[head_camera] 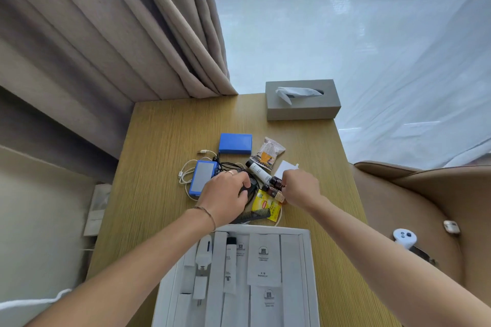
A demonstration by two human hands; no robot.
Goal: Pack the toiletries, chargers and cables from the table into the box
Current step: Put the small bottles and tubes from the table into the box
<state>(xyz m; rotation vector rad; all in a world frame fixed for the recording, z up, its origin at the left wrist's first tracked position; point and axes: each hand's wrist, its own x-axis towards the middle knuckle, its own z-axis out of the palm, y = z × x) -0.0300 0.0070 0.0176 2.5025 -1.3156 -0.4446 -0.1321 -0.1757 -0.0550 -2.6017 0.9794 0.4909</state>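
1. Now both hands are over the small pile of things in the middle of the counter [164, 141], beyond the white box [305, 252] that lies open at the near edge.
2. The left hand [225, 194] lies on a black charger [248, 188] with its tangled black cable [231, 166]; its fingers are curled over it, so I judge it is gripping it.
3. The right hand [300, 188] is at the two small brown bottles [275, 186]. Its fingers are bent toward them, but whether they already pinch a bottle I cannot tell.
4. Near the hands lie two blue power banks [236, 143], a white cable [186, 175], a white tube [257, 171], a snack packet [269, 152], a yellow tea sachet [265, 204] and a black comb [252, 216].
5. The box already holds a white charger [204, 249], a tube with black cap [230, 263] and paper sachets [264, 260].
6. Handling, as I judge it:
   - The charger is stiff and a little heavy; take it by the body and gather the loose cable, or it will drag its neighbours.
   - The bottles look like glass, smooth and fragile; hold one round the middle, not the cap.
   - The sachets are light and soft.
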